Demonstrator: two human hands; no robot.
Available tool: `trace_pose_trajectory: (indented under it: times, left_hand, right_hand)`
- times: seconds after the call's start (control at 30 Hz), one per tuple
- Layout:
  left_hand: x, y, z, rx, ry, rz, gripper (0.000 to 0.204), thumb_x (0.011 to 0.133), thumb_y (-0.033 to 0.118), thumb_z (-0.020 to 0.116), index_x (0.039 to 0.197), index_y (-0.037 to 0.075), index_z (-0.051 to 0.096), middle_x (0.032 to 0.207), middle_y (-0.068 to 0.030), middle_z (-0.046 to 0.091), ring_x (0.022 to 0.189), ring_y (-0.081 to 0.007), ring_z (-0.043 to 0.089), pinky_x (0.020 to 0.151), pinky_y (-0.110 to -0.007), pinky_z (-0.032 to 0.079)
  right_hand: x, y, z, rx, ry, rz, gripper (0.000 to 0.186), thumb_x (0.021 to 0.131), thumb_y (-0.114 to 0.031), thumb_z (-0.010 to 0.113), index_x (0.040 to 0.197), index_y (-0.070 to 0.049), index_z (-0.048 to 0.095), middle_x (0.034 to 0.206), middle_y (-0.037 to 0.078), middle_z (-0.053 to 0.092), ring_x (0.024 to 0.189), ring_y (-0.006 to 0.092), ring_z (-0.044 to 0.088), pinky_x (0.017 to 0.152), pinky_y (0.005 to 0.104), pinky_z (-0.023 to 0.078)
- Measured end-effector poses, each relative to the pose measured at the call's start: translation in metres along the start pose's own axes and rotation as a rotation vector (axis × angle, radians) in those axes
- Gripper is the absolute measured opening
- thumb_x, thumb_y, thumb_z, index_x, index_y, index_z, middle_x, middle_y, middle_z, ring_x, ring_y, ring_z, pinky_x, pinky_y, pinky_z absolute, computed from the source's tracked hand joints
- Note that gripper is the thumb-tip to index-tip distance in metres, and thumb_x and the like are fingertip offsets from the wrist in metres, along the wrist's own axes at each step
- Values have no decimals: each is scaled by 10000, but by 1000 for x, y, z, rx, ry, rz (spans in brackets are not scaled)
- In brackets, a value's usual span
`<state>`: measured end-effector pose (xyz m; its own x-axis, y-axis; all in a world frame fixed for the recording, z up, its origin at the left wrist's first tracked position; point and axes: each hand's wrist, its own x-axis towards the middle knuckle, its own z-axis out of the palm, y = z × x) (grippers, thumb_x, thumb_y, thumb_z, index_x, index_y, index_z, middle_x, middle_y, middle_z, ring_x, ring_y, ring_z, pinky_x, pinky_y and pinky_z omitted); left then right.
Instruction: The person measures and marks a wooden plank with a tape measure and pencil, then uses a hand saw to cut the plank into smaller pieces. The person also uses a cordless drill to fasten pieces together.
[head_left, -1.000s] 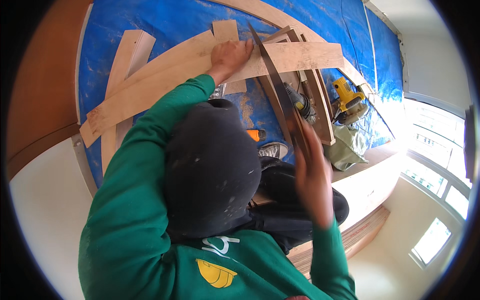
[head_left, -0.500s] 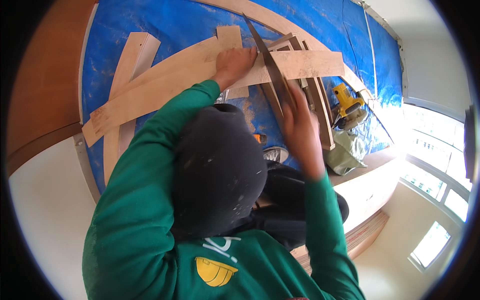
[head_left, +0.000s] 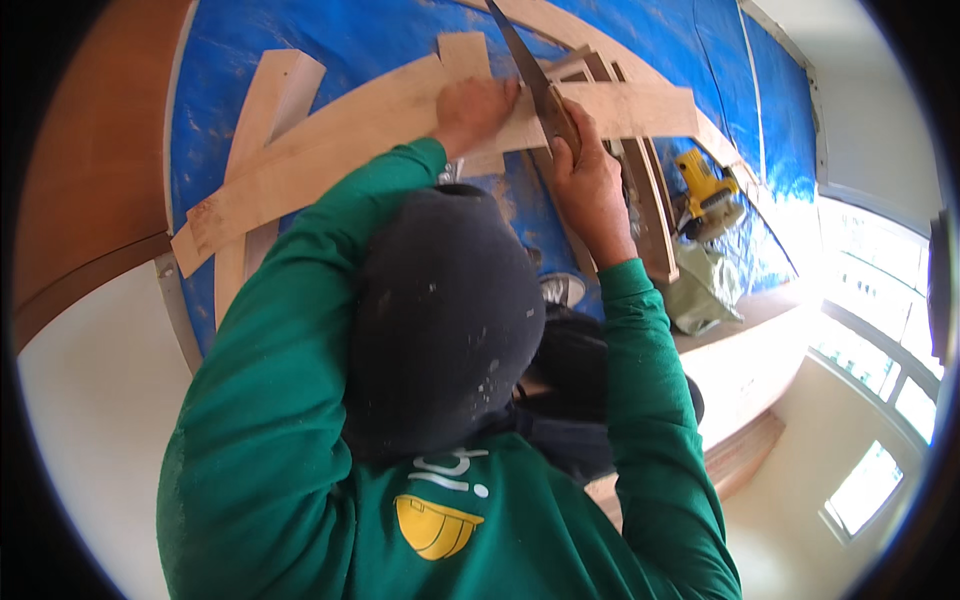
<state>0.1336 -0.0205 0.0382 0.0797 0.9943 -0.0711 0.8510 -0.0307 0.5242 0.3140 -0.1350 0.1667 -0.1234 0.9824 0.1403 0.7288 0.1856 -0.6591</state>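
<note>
A long curved wooden board [head_left: 340, 135] runs across the upper middle, with its right end over some stacked frame-like wood pieces [head_left: 640, 215]. My left hand [head_left: 475, 112] presses on this board with its fingers curled, a little blurred, close to the saw. In my right hand is a handsaw [head_left: 528, 70], its wooden handle wrapped by the fingers. The blade stands across the board and points to the far side. My right hand [head_left: 592, 190] is just on the near side of the board. The cut itself is too small to make out.
Blue sheeting [head_left: 380, 45] covers the floor. Crossed wooden pieces [head_left: 280, 95] lie at left. A yellow power tool [head_left: 705, 185] and a pale green bag [head_left: 705, 290] are at right. A long curved strip [head_left: 640, 70] lies beyond. My bent knee [head_left: 450, 310] is below the board.
My right hand has moved away from me with the saw, sliding the blade farther across the board. The left hand stays at its place on the board. The whole view has shifted slightly.
</note>
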Motion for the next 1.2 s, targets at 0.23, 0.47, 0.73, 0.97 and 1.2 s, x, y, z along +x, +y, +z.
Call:
trace_pose_trajectory:
  times: [0.23,0.47,0.73,0.97,1.2]
  left_hand:
    - [1,-10,15,-31,33,48,616,1184,523,406,997,119,832,911,-241,805,858,-489,780,798,-618,603]
    - [-2,-3,10,-8,51,43,666,1191,525,392,938,103,840,913,-217,819,851,-474,792,806,-612,617]
    - [-4,-4,5,-23,59,82,665,1187,545,381,993,108,844,926,-234,815,881,-465,798,839,-604,623]
    - [-3,-7,16,-32,40,46,648,1183,539,386,995,122,846,953,-235,820,903,-470,795,847,-603,621]
    - [-6,1,2,-42,23,23,658,1182,540,382,1009,114,853,939,-230,820,913,-472,794,858,-612,616]
  right_hand:
    - [-157,-104,-139,-79,-246,362,593,1092,23,617,1670,-38,497,1597,271,644,1476,439,638,1190,481,548]
    - [-2,-2,8,-10,-58,123,497,1107,-95,632,1595,-131,547,1221,305,779,1107,569,716,947,597,592]
    - [-109,-88,-104,-77,-224,270,590,1102,-10,610,1676,-81,495,1529,271,689,1418,462,671,1122,509,578]
    - [-81,-40,-58,-58,-137,199,540,1110,-35,615,1638,-86,517,1445,297,717,1339,477,701,1100,520,590]
    - [-11,-7,-16,-35,-115,66,497,1126,-190,637,1613,-137,555,1403,313,730,1284,548,695,1050,581,579]
